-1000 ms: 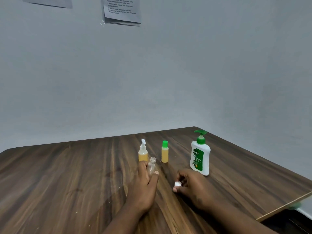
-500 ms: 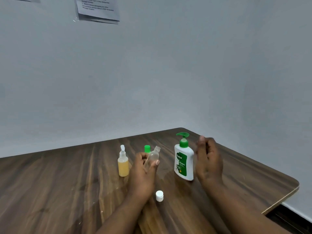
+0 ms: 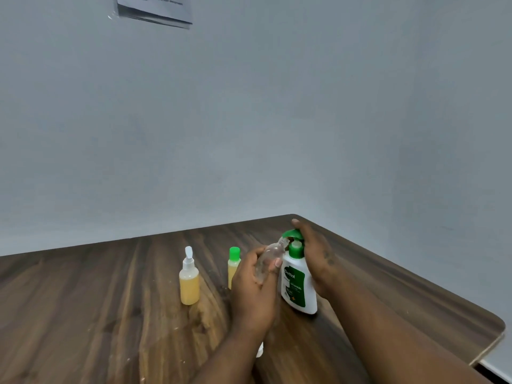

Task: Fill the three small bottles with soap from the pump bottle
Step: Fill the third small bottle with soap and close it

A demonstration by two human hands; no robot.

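Observation:
My left hand (image 3: 253, 289) grips a small clear empty bottle (image 3: 268, 260), tilted so its open neck sits right under the green spout of the white pump bottle (image 3: 297, 284). My right hand (image 3: 315, 253) rests on the green pump head, fingers laid over its top. Left of them stand two small bottles with yellow soap inside: one with a white flip cap (image 3: 189, 281) and one with a green cap (image 3: 233, 263), partly hidden behind my left hand. A small white cap (image 3: 260, 350) lies on the table, mostly hidden under my left forearm.
The wooden table (image 3: 110, 314) meets a grey wall at the back. Its right edge and rounded near corner (image 3: 496, 328) lie close to my right arm. Papers (image 3: 155, 8) hang on the wall above.
My right hand set the white cap down on the table, then moved onto the pump head. My left hand lifted the clear bottle and brought its neck to the spout.

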